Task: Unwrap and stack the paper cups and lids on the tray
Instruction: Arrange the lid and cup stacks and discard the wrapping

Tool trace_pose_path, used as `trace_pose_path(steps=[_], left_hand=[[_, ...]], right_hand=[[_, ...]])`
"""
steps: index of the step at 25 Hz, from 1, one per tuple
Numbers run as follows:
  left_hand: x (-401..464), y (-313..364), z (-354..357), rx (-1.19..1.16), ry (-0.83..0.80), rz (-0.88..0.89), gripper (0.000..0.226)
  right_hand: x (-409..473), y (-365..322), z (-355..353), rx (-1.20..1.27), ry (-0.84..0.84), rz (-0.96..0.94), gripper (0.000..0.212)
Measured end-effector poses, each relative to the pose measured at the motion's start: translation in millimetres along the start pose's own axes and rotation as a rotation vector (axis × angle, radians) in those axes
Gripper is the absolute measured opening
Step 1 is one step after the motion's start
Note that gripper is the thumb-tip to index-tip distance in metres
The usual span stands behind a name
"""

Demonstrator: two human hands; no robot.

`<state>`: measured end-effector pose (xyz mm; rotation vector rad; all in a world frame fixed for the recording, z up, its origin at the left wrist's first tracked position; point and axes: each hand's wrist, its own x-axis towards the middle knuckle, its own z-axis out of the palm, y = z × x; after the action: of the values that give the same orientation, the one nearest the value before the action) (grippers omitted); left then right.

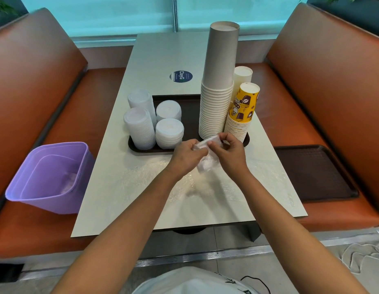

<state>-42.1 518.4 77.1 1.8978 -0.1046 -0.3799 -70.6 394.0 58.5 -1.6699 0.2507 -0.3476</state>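
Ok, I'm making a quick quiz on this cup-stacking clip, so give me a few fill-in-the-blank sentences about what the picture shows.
1. The lid stacks on the tray number ____.
2. The bin on the bench seat is ____ in colour.
3. Both the left hand and the right hand hold a clear plastic ____.
4. The printed cup stack is mainly ____ in colour.

Missing words: four; purple; wrapper; yellow

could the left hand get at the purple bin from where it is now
Probably yes: the purple bin sits open-topped on the seat to the left, nothing between. But the left hand is busy holding the clear wrapper.
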Motion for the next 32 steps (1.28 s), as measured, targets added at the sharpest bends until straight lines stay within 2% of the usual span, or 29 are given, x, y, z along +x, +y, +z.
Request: trace_pose_path(steps=[5, 9, 11, 14, 17, 20, 23, 25, 28, 30, 32], left_hand=[[1.3, -2.0, 1.5, -0.141, -0.021, -0.012, 0.024], [2.9, -5.1, -4.2, -0.104, -0.092, 0.057, 0.019], [6.5, -5.5, -9.1, 0.005, -0.114, 0.080, 0.014], [11.3, -6.7, -13.7, 0.151, -0.080, 0.077, 0.027], [10.6, -3.3, -10.0, -0.029, -0.100, 0.029, 0.022], [10.9, -0.7, -8.1, -0.228, -0.102, 0.002, 0.023], [10.5, 0.6, -5.5, -0.390, -0.055, -0.012, 0.030], [6.1, 2.1, -1.2, -0.516, -0.098, 0.003, 0.027], [0.2, 0.6, 3.3, -0.483, -0.194, -0.049, 0.026], [0.6, -2.0, 5.6, -0.434, -0.195, -0.070, 0.027], [1.8, -3.1, 7.9, -0.337, -0.130, -0.031, 0.032]], right_hand=[[-2.6, 6.3, 4.9, 0.024, 0.034, 0.002, 0.014], [0.9, 0.1, -0.9, -0.085, -0.226, 0.126, 0.012], [2.0, 0.5, -2.2, -0.116, -0.170, 0.096, 0.007], [2.3, 0.4, 0.0, -0.106, -0.017, 0.007, 0.006], [0.5, 1.0, -0.5, 0.002, 0.005, -0.022, 0.020], [1.3, 2.9, -8.6, 0.105, -0.091, -0.031, 0.027], [3.1, 3.2, -13.3, 0.082, -0.135, -0.038, 0.031], [5.0, 2.8, -12.0, 0.058, -0.118, -0.045, 0.038], [6.0, 1.3, -10.8, 0.030, -0.066, -0.041, 0.043], [4.9, 1.1, -12.9, -0.027, -0.067, -0.057, 0.036], [3.4, 2.3, -17.3, -0.052, -0.117, -0.027, 0.024]])
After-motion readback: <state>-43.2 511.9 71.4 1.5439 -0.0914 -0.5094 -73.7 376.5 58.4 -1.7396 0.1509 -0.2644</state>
